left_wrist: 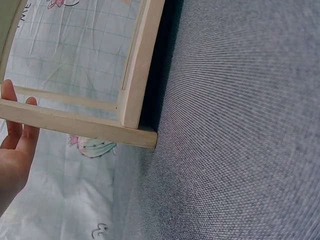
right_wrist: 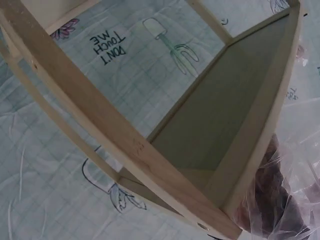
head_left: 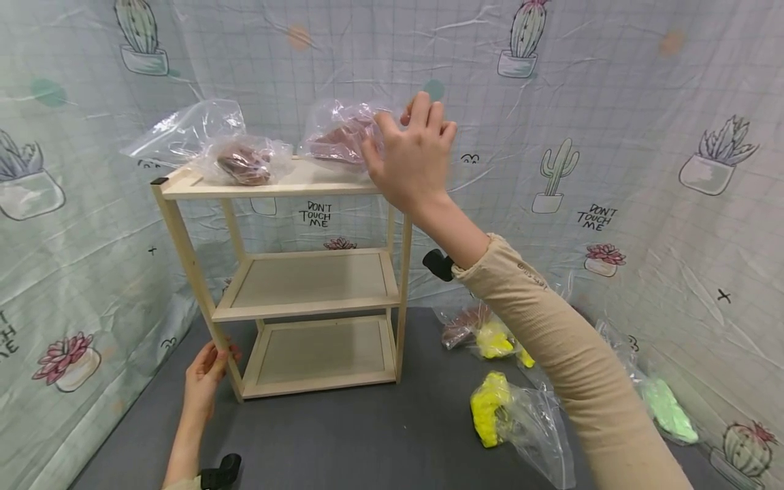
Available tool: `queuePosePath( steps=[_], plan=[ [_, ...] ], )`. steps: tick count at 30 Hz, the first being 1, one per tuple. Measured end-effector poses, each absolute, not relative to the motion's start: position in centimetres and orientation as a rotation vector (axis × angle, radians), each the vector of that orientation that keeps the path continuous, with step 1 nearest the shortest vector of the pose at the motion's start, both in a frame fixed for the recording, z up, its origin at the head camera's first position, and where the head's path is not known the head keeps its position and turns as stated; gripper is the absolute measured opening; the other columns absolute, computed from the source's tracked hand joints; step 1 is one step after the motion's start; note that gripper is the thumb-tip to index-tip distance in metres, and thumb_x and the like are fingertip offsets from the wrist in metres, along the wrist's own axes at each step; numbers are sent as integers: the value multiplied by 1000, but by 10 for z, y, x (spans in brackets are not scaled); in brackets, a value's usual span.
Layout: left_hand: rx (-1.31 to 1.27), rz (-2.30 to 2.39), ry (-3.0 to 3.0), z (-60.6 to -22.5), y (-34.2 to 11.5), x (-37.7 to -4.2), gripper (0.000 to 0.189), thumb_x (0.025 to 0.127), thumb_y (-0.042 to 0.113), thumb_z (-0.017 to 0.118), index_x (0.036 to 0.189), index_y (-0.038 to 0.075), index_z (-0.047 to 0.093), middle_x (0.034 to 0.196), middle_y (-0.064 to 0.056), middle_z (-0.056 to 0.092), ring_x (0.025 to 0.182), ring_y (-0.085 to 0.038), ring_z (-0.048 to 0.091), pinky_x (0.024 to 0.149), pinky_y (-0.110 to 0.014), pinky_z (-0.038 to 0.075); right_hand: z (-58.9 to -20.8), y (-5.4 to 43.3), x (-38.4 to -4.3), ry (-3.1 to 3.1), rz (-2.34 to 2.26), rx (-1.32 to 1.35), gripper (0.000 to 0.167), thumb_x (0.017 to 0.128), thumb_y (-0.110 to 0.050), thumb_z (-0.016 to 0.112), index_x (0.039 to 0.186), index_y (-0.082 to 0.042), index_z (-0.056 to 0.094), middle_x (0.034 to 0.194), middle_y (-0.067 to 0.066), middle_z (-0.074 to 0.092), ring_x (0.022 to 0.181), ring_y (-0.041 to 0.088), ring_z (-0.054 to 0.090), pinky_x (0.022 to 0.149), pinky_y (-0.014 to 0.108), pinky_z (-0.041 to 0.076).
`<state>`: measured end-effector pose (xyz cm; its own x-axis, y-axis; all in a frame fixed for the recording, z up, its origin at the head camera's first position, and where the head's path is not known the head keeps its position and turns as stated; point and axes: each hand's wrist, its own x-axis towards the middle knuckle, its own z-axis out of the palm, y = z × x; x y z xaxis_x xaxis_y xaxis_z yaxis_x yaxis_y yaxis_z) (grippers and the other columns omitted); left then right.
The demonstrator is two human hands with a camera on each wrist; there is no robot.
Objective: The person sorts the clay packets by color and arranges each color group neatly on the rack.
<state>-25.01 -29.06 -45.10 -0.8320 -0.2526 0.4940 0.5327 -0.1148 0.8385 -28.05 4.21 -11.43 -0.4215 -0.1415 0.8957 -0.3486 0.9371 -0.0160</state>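
Note:
A small three-tier wooden shelf (head_left: 306, 312) stands on the grey surface. My left hand (head_left: 205, 374) holds its front left leg low down; in the left wrist view, fingers (left_wrist: 31, 117) show behind the pale wooden leg (left_wrist: 65, 122). At the top tier's right end, my right hand (head_left: 416, 153) is raised with fingers loosely bent and spread, thumb and index finger against a clear bag with a pinkish-brown piece (head_left: 339, 141). Left of it on the top tier lies another clear bag with a dark brown lump (head_left: 243, 162). The right wrist view shows shelf and bag (right_wrist: 275, 195), but no fingers.
Right of the shelf lie clear bags with yellow pieces (head_left: 490, 408), another yellow piece (head_left: 493, 339), a brownish piece (head_left: 462, 325) and a light green piece (head_left: 670, 410). A cactus-print cloth (head_left: 643, 122) hangs behind and on both sides. My right forearm passes above the bags.

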Motion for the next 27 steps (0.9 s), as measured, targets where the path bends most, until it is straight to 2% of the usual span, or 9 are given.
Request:
queuePosePath(
  steps=[7,15,19,22,27],
  plan=[
    [-327,-2000,-1635,-453,-291,-251,26,91,0,42,109,9,58,90,7,67,79,-3,66,70,-14,49,-124,38,-286,-1998,236,379,28,86,-36,44,101,-18,60,98,10,43,89,27,39,72,38,26],
    [-309,-1980,-1640,-453,-291,-253,25,91,2,43,108,11,58,89,8,67,77,-2,66,69,-14,49,-129,45,-289,-2015,227,474,30,86,-37,43,103,-17,58,111,11,38,94,26,40,73,39,28],
    [-297,-1955,-1659,-453,-290,-252,25,91,2,43,109,12,58,90,9,67,77,-2,66,69,-13,48,-131,52,-287,-2048,149,525,40,87,-41,41,116,-16,51,109,9,43,97,26,41,75,40,30],
    [-310,-1961,-1657,-452,-290,-252,25,91,2,43,109,10,58,90,9,67,78,-2,66,69,-13,48,-133,62,-286,-2088,106,598,52,86,-45,43,126,-12,42,114,9,48,103,27,41,82,41,32],
    [-320,-1963,-1648,-452,-290,-253,24,91,3,44,110,9,57,91,9,67,78,-2,66,70,-12,48,-135,81,-289,-2158,134,808,59,83,-43,54,126,-6,36,122,8,48,111,26,39,91,41,31]
  ],
)
